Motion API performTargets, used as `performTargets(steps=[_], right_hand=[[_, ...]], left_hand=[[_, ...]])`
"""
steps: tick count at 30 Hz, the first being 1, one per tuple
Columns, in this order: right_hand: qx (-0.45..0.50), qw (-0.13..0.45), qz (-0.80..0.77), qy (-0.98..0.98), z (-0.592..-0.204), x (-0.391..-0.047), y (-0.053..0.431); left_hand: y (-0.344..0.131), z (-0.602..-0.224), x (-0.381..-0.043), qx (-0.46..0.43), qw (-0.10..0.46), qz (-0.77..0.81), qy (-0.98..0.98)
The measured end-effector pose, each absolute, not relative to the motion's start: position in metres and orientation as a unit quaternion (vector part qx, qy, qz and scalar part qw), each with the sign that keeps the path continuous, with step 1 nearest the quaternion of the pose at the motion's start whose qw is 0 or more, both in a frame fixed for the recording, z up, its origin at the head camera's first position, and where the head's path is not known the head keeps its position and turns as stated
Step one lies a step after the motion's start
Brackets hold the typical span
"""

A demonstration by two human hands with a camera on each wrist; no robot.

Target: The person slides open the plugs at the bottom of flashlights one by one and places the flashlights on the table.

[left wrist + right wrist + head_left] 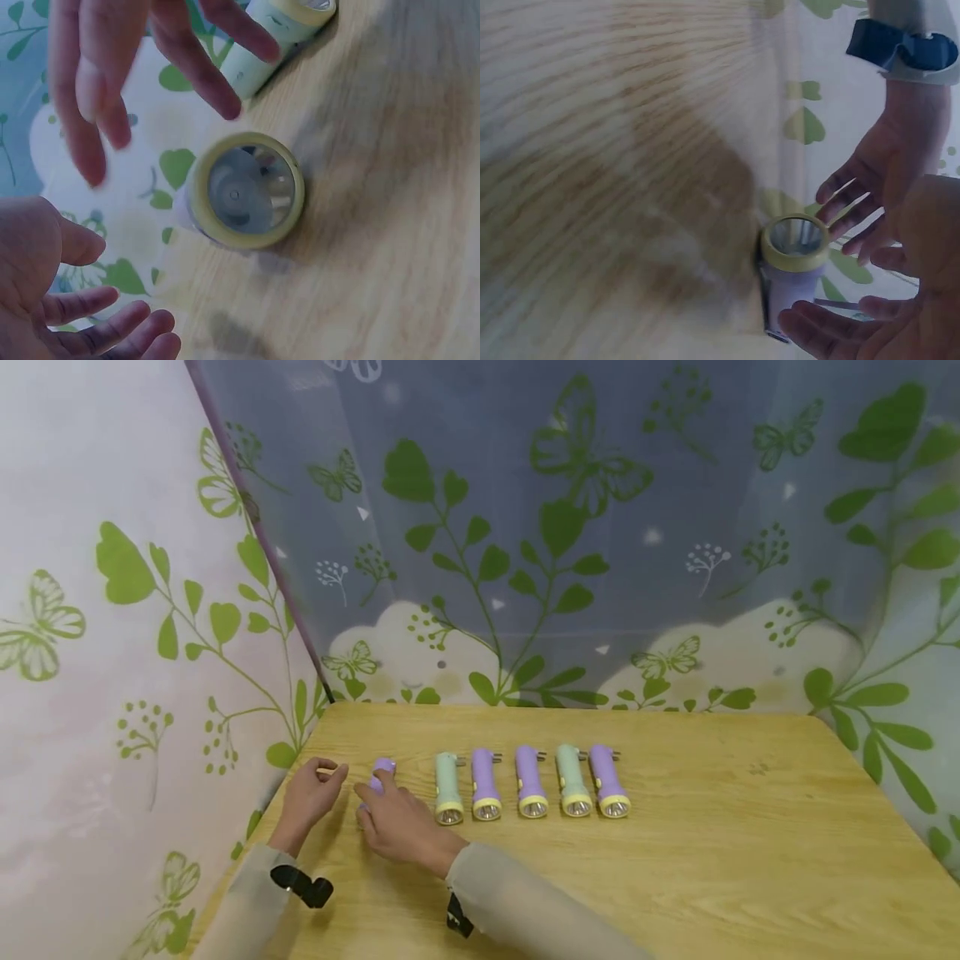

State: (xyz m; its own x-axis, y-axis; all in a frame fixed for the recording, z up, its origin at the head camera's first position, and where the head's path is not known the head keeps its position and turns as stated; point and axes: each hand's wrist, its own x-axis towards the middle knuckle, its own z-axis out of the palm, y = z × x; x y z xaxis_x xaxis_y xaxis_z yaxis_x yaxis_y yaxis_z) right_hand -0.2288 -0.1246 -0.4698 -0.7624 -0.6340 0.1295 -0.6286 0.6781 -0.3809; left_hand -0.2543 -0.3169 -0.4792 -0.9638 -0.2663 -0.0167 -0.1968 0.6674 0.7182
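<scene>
A purple flashlight (384, 766) with a pale yellow head lies on the wooden table, partly hidden in the head view by my right hand (405, 827). In the right wrist view, my right fingers (810, 322) are loosely bent right beside its barrel, and its yellow-rimmed lens (795, 238) faces the camera. The left wrist view has the right fingertips hanging apart, above and beside the flashlight head (199, 187). My left hand (311, 793) hovers to the left of the flashlight with relaxed fingers and holds nothing.
To the right stands a row of several similar flashlights: green (447, 781), purple (485, 772), purple (528, 772), green (570, 772) and purple (604, 768). Plug prongs stick out near their tail ends. A leaf-patterned curtain (465, 568) hangs behind the table (712, 860).
</scene>
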Motion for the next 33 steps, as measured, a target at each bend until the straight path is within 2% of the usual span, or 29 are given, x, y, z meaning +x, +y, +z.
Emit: performTargets(steps=[7, 20, 28, 33], right_hand=[[-0.349, 0.034, -0.176, 0.92, -0.493, -0.236, -0.131], [-0.371, -0.007, -0.184, 0.91, -0.506, -0.246, -0.134], [-0.331, -0.064, -0.24, 0.91, -0.51, -0.245, -0.134], [-0.302, -0.08, -0.264, 0.913, -0.511, -0.244, -0.133]], left_hand=[[-0.326, -0.486, -0.252, 0.135, 0.055, -0.391, -0.909], [-0.326, -0.493, -0.25, 0.138, 0.044, -0.4, -0.905], [-0.319, -0.491, -0.251, 0.134, 0.031, -0.418, -0.898], [-0.316, -0.493, -0.251, 0.133, 0.028, -0.429, -0.893]])
